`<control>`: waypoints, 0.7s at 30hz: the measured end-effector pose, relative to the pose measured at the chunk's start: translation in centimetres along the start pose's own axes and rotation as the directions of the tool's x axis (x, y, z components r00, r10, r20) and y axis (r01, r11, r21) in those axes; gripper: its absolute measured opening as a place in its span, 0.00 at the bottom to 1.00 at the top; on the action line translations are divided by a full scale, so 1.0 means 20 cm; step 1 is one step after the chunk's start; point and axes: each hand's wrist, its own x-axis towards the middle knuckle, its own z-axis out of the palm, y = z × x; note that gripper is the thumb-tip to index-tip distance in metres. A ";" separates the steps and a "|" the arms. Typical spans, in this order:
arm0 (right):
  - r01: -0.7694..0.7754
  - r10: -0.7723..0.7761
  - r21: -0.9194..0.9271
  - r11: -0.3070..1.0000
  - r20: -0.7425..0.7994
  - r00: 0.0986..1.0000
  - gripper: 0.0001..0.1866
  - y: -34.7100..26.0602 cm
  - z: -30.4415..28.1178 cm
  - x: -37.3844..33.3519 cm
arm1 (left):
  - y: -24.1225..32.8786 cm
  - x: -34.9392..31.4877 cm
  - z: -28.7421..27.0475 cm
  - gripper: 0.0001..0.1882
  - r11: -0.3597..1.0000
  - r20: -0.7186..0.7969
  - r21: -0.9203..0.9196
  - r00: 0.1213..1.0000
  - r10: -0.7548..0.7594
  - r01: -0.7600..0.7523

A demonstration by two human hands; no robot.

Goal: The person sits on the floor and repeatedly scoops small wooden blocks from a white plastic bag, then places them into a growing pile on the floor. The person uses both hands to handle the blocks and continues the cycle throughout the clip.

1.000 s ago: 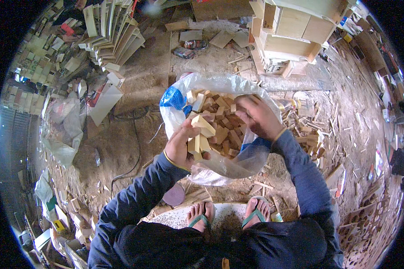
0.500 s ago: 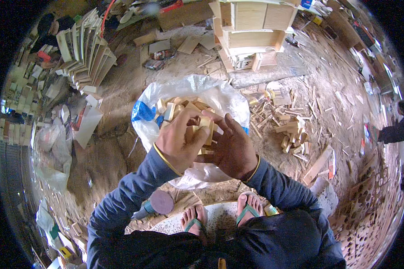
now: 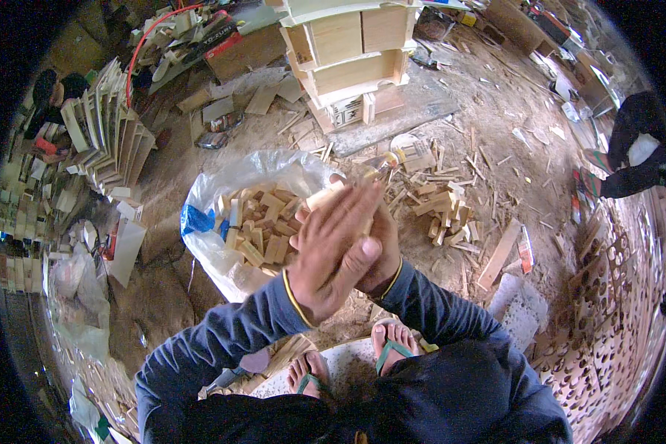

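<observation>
"Start at the left: anything risky?"

"The fan of wooden panels (image 3: 111, 122) leans unevenly; I'd guess a knock could slide it over."

"And next to that?"

"The plastic bag (image 3: 213, 181) sits on the dirt floor (image 3: 166, 255) with its mouth wide and the wooden blocks (image 3: 276, 250) heaped inside. Its rim is soft, so a snagged sleeve could fold it down and spill some."

"What about the hands?"

"Left hand (image 3: 320, 251) and right hand (image 3: 383, 253) are pressed together just over the bag's right side, fingers stretched forward. I can't tell whether anything is between the palms. If a block is, parting them carelessly could drop it outside the bag."

"Below them?"

"Feet in green-strapped sandals (image 3: 308, 380), toes bare; a falling block could hurt them."

"Further right?"

"A pile of wood offcuts (image 3: 448, 211) lies loose, so it could trip someone. Another person (image 3: 629, 144) is at the far right, well apart."
</observation>
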 end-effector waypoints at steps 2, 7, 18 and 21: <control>-0.012 0.029 0.072 0.997 -0.241 0.970 0.35 -0.03 -0.01 -0.01 | 0.01 -0.02 0.01 0.30 0.999 0.130 0.038 0.992 0.003 -0.008; 0.075 -0.057 0.132 0.989 -0.132 0.990 0.33 -0.13 0.00 -0.03 | -0.01 -0.02 -0.07 0.33 0.810 -0.129 -0.571 0.959 -0.251 0.136; 0.096 -0.097 -0.023 0.995 -0.048 0.994 0.35 -0.45 -0.09 -0.15 | -0.45 -0.27 -0.17 0.25 0.945 -0.175 0.064 0.936 -0.306 0.321; 0.114 -0.124 -0.128 0.985 -0.072 0.990 0.38 -0.62 -0.20 -0.22 | -0.55 -0.38 -0.12 0.30 0.841 0.042 0.515 0.975 -0.217 0.165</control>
